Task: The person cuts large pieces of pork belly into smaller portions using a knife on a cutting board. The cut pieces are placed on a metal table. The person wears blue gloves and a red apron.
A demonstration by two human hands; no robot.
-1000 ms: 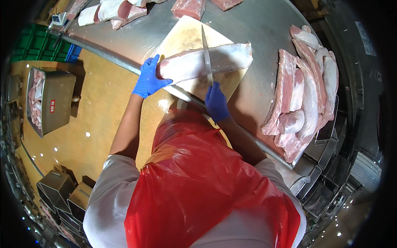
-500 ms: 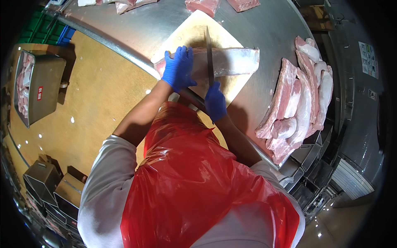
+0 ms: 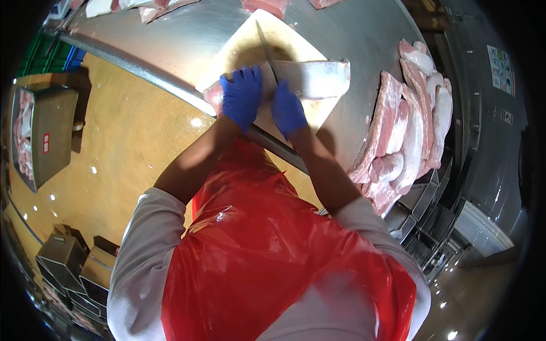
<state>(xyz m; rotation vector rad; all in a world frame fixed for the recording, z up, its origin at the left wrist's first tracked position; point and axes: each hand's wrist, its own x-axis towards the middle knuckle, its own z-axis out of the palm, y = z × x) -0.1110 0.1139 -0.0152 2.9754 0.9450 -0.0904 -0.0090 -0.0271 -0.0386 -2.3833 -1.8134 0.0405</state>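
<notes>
A long pale slab of raw meat (image 3: 315,77) lies across the cream cutting board (image 3: 234,54). My left hand (image 3: 242,98), in a blue glove, grips the slab's left portion with curved fingers over its top. My right hand (image 3: 288,111), also blue-gloved and slightly blurred, is closed on the handle of a long knife (image 3: 264,42); the blade crosses the middle of the slab, tip toward the board's far corner. The handle is hidden in that hand.
The steel table (image 3: 159,40) carries piled meat strips (image 3: 389,113) at right and more pieces (image 3: 261,4) along the back. At left stand a steel bin (image 3: 54,142) of meat and green crates (image 3: 42,51); steel containers (image 3: 60,261) sit lower left.
My left hand has moved right from the slab's end onto its top. My right hand and knife have shifted nearer it, the blade now tilted with its tip further left.
</notes>
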